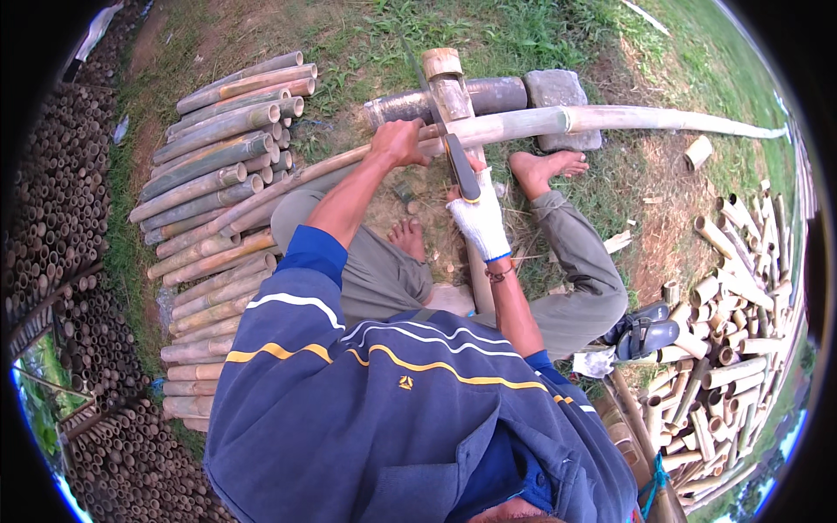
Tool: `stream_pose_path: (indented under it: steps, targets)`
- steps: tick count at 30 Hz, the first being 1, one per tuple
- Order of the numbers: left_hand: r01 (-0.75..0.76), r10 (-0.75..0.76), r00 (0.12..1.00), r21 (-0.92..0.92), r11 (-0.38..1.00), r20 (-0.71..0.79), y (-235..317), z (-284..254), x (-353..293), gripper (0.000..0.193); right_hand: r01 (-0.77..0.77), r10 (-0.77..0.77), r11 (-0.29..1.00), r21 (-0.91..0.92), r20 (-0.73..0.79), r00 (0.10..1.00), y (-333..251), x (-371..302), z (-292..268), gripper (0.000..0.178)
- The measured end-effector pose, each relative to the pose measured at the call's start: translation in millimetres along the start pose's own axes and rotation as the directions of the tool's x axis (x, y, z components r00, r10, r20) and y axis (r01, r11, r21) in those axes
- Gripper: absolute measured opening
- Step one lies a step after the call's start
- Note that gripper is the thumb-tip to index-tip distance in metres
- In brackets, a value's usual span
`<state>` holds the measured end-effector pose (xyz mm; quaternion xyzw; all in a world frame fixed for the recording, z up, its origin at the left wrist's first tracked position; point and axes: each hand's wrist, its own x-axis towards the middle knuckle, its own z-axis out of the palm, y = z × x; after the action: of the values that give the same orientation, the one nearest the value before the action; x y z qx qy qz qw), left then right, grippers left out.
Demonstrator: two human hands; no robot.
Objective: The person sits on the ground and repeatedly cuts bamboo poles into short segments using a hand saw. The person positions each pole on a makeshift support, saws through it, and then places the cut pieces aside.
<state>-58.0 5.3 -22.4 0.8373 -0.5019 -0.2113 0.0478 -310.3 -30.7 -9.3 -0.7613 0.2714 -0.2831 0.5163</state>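
Observation:
A long pale bamboo pole (pixel 514 126) runs across in front of me, from the left stack to the far right. My bare left hand (pixel 399 143) is closed round it, just left of a hand saw (pixel 461 166). In a white glove, my right hand (pixel 482 220) grips the saw's dark handle. The thin blade points away from me and crosses the pole; how deep it sits in the bamboo I cannot tell. Under the pole lie a wooden bar (pixel 477 283) and a dark round log (pixel 499 93). A grey stone block (pixel 558 91) stands at the log's right end.
Cut bamboo lengths (pixel 214 174) are stacked at my left, and short pieces (pixel 724 349) lie heaped at the right. Bundled tubes (pixel 52 183) fill the far left. My bare feet (pixel 536 173) rest beside the bar. Dark sandals (pixel 649 336) lie near my right knee.

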Motion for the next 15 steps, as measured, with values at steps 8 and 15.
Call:
stream_pose_path:
  steps: [8, 15]
  targets:
    - [-0.007, 0.007, 1.0, 0.007, 1.0, 0.012, -13.0, 3.4, -1.5, 0.101, -0.067, 0.067, 0.996, -0.057, -0.001, 0.998, -50.6, -96.8, -22.8, 0.066]
    - [0.036, -0.036, 0.999, 0.012, 0.999, 0.036, -9.9, 7.2, -3.8, 0.098, -0.374, 0.378, 0.919, 0.126, -0.007, 0.926, -87.6, -187.9, -52.7, 0.06]
